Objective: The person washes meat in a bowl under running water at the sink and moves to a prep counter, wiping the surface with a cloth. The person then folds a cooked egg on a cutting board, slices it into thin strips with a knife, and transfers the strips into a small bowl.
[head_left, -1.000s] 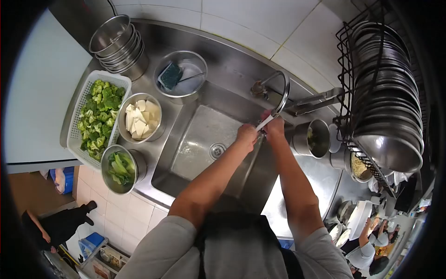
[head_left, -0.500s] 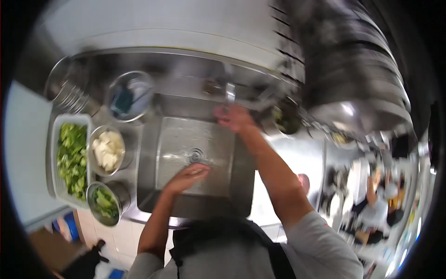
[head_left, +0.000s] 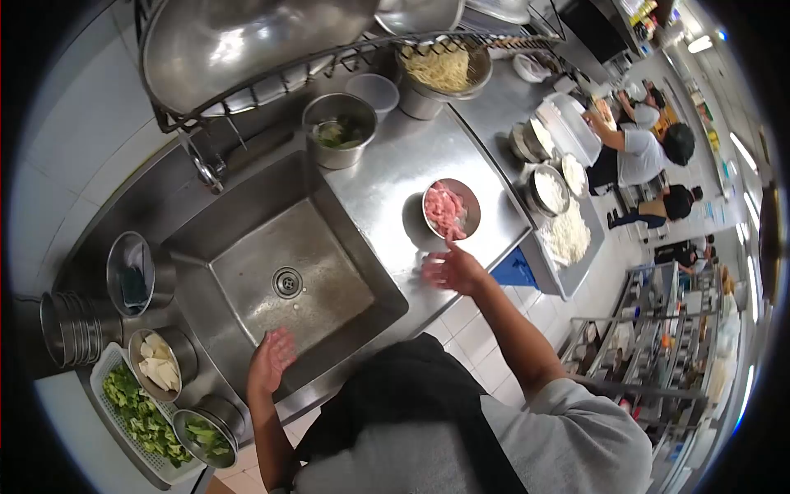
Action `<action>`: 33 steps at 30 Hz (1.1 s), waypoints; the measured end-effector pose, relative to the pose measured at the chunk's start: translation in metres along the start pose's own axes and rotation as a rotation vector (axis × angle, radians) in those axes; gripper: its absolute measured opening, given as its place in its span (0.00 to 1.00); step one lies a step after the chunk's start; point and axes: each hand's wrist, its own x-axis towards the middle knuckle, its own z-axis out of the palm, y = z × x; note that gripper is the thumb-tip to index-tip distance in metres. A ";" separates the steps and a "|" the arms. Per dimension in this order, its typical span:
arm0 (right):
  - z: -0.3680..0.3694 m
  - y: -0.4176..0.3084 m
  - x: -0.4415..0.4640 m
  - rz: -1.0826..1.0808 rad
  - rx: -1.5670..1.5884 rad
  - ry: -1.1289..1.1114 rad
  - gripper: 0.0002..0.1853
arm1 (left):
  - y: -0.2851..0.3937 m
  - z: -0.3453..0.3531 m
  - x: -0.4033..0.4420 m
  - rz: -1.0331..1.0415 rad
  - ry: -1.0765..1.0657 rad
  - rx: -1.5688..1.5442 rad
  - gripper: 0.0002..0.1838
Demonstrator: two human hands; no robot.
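My left hand [head_left: 271, 360] is held over the near left edge of the steel sink [head_left: 263, 288], fingers stretched and nothing in them. My right hand [head_left: 454, 270], fingers apart and slightly blurred, is just in front of a metal bowl [head_left: 471, 206] of raw pink meat [head_left: 444, 207]. A fingertip overlaps the bowl's near rim; I cannot tell if it touches. The bowl stands on the steel counter [head_left: 387, 198] right of the sink. At the sink's back is a faucet [head_left: 210, 174].
Left of the sink are a white basket of chopped greens [head_left: 140, 412], a pot of white pieces [head_left: 158, 365], a pot of greens [head_left: 206, 436] and stacked steel containers [head_left: 78, 329]. A rack of large pans [head_left: 239, 49] overhangs the back. Co-workers [head_left: 646, 152] stand at the far right.
My view has turned to the right, bringing the meat bowl into full view. My right hand has left the faucet area for the bowl. My left hand has moved from mid-sink to its near edge.
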 end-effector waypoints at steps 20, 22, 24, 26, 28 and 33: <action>0.037 0.005 -0.043 -0.188 -0.459 0.038 0.17 | 0.101 0.233 -0.010 0.136 -0.351 -0.116 0.42; 0.058 0.009 -0.052 -0.246 -0.620 -0.017 0.18 | 0.088 0.249 -0.004 0.206 -0.425 -0.318 0.38; 0.083 0.006 -0.072 -0.302 -0.916 0.018 0.17 | 0.076 0.246 -0.007 0.262 -0.409 -0.440 0.35; 0.107 0.024 -0.101 -1.091 -1.087 0.288 0.19 | 0.068 0.240 -0.017 0.306 -0.299 -0.492 0.32; 0.120 0.035 -0.109 -1.402 -1.091 0.259 0.27 | 0.064 0.238 -0.028 0.386 -0.249 -0.520 0.31; 0.171 0.062 -0.079 -1.500 -0.971 0.142 0.33 | 0.076 0.249 -0.049 0.671 -0.044 -0.336 0.31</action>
